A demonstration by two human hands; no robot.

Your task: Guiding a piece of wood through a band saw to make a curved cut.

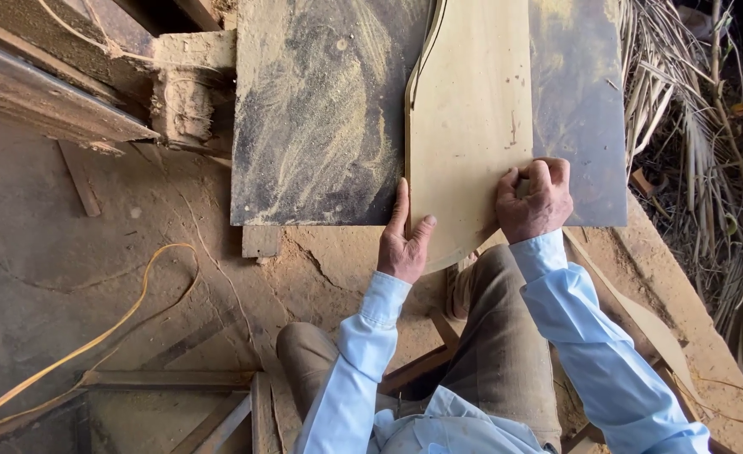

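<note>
Far left: thin yellowish curved strip of wood offcut lying loose on the sawdust-covered dirt floor, well apart from both hands

Upper left: weathered timber frame running diagonally, crusted block beside it

Centre: dark flat metal surface, dusted with swirls of pale sawdust, small wooden block poking out under its near edge

On that surface: pale flat plywood board with a curved cut left edge, lying flat, rounded near end overhanging the surface edge toward the person. Thin separated sliver visible along the board's upper left curve

Left hand at board's left edge near the overhang: index finger stretched straight along the edge, thumb resting on top face, fingers mostly extended, pressing against the side rather than wrapped round it

Right hand on board's right edge: fingers curled tight, knuckles up, clamped over the edge, board held between the two hands

Light blue shirt sleeves on both arms, brown trousers below, knee between the hands and the camera

Far right: heap of dry palm fronds beside the surface, sloping pale wooden plank below them
</note>
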